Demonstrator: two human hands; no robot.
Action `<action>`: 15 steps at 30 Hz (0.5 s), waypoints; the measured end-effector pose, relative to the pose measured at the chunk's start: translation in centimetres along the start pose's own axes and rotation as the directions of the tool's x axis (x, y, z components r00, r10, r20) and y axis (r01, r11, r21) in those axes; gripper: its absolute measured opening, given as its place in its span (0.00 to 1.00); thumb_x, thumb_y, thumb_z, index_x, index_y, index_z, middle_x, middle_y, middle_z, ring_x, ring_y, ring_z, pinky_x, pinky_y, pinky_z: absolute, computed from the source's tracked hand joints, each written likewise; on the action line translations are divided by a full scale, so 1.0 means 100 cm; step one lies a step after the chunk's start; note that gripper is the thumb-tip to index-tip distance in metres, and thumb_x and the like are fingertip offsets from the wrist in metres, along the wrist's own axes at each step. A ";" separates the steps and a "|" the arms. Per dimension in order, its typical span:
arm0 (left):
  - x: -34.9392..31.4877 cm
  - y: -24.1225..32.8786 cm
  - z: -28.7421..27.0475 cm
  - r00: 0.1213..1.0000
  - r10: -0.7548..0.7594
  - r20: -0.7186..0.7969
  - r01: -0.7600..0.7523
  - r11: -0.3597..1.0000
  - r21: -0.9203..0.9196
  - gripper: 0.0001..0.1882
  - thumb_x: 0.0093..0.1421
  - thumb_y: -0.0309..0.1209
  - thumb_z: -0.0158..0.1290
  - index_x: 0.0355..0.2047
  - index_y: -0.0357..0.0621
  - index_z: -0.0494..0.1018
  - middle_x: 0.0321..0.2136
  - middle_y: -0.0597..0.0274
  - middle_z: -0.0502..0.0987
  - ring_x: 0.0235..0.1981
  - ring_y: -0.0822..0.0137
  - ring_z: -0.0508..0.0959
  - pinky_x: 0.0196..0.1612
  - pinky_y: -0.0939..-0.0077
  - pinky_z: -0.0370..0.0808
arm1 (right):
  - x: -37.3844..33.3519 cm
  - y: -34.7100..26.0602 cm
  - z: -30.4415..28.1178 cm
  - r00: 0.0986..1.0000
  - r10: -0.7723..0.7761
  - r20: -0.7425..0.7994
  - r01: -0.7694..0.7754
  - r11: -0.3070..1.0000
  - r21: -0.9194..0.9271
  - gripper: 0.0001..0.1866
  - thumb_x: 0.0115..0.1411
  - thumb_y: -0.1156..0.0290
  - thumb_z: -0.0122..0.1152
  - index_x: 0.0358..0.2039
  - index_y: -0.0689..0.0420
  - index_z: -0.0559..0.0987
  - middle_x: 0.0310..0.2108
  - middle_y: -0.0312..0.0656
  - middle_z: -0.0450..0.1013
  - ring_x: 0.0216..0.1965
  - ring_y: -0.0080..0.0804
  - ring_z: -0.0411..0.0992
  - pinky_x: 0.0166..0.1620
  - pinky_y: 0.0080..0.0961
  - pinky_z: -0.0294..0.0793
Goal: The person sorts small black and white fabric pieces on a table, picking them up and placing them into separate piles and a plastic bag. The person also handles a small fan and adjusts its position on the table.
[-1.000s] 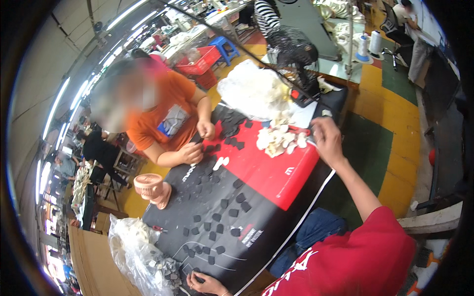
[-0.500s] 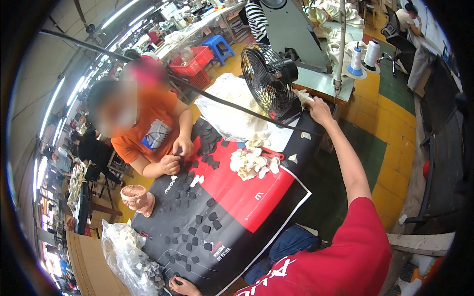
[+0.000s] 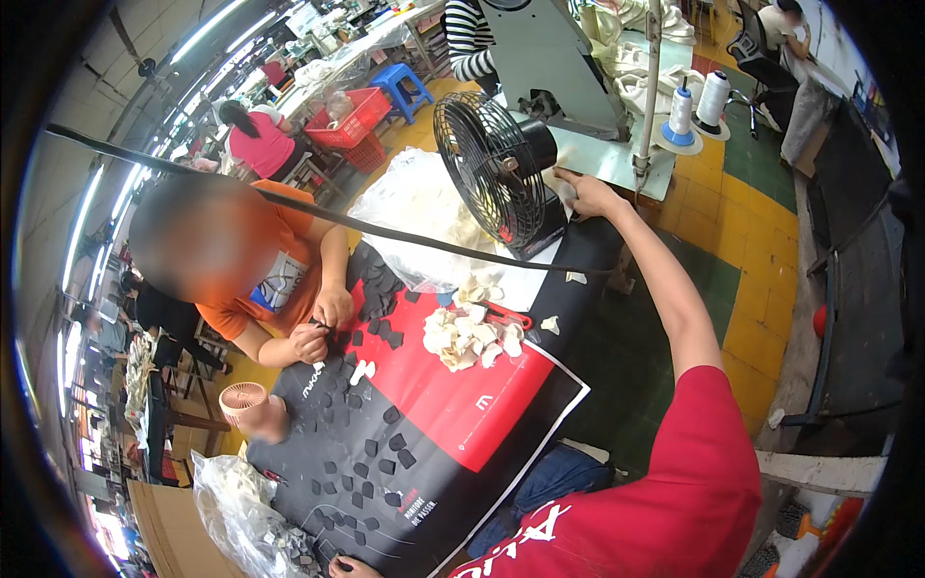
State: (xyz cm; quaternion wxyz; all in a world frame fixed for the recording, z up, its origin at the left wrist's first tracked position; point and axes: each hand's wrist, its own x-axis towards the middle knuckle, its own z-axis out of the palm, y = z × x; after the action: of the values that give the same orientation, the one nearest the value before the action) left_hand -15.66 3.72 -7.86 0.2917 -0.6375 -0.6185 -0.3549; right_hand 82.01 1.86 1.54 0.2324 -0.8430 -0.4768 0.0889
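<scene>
Reaching to the table's 1 o'clock corner, the right hand (image 3: 592, 197) extends its index finger beside the base of a black fan (image 3: 488, 171), which stands at its 9 o'clock. The other fingers are unclear, so whether this hand grips anything cannot be told. A blurred pale patch shows just beyond its fingertips. The left hand (image 3: 353, 568) lies at the table's 7 o'clock edge, cut by the frame; its closure and contents cannot be determined. Dark pieces (image 3: 356, 501) lie scattered at its 12 o'clock; a clear plastic bag (image 3: 229, 501) sits at its 10 o'clock. Heaped pale pieces (image 3: 464, 339) occupy the red section (image 3: 482, 433) at the right hand's 7 o'clock.
</scene>
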 end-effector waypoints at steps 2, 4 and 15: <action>-0.006 -0.009 0.006 1.000 -0.005 0.001 0.005 1.000 0.003 0.11 0.60 0.30 0.58 0.36 0.33 0.76 0.34 0.46 0.78 0.37 0.51 0.77 0.45 0.60 0.74 | 0.002 0.002 0.005 0.974 0.037 -0.226 0.039 0.946 0.323 0.34 0.55 0.75 0.54 0.65 0.50 0.63 0.43 0.53 0.74 0.37 0.47 0.76 0.45 0.38 0.75; -0.011 -0.015 0.009 1.000 -0.011 0.009 0.011 1.000 0.004 0.11 0.60 0.30 0.58 0.36 0.33 0.76 0.34 0.46 0.78 0.37 0.51 0.77 0.45 0.60 0.74 | 0.001 0.004 0.007 0.956 0.233 -0.178 -0.072 0.775 0.628 0.31 0.56 0.76 0.51 0.63 0.54 0.64 0.42 0.50 0.74 0.36 0.40 0.76 0.43 0.36 0.76; -0.007 -0.017 0.006 1.000 0.002 0.005 -0.002 1.000 0.005 0.11 0.60 0.30 0.58 0.36 0.33 0.76 0.33 0.46 0.78 0.36 0.51 0.77 0.44 0.60 0.75 | -0.023 -0.016 0.003 0.892 0.172 -0.419 -0.038 0.950 0.310 0.14 0.51 0.63 0.72 0.25 0.57 0.76 0.22 0.43 0.76 0.30 0.33 0.77 0.35 0.32 0.75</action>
State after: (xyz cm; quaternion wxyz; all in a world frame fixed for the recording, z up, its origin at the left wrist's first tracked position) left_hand -17.29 3.90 -8.84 0.2920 -0.6383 -0.6194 -0.3517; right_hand 79.48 0.73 1.88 0.4516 -0.8219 -0.3466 -0.0217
